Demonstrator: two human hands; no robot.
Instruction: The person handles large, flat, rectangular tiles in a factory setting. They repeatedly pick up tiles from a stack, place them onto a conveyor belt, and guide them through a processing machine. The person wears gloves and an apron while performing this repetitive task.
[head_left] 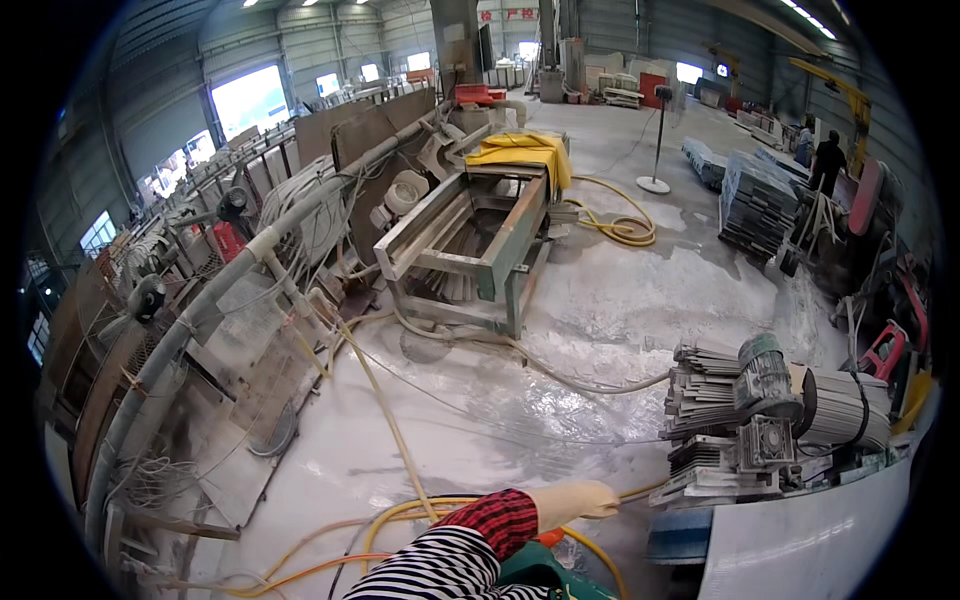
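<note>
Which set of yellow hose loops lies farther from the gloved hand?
The coil beside the metal frame draped with yellow cloth; the other loops lie close by the gloved hand.

My visible clothing comprises a black-and-white striped sleeve (435, 566), a red-and-black checked cuff (495, 520) and a green garment (548, 572).

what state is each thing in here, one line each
left hand: gloved, open or shut unclear
right hand: not in view
near yellow hose: curved, on floor
yellow cloth: draped over metal frame
floor: wet-looking in patches
stand: upright
grey slabs: stacked
motor: running or off, unclear
</note>
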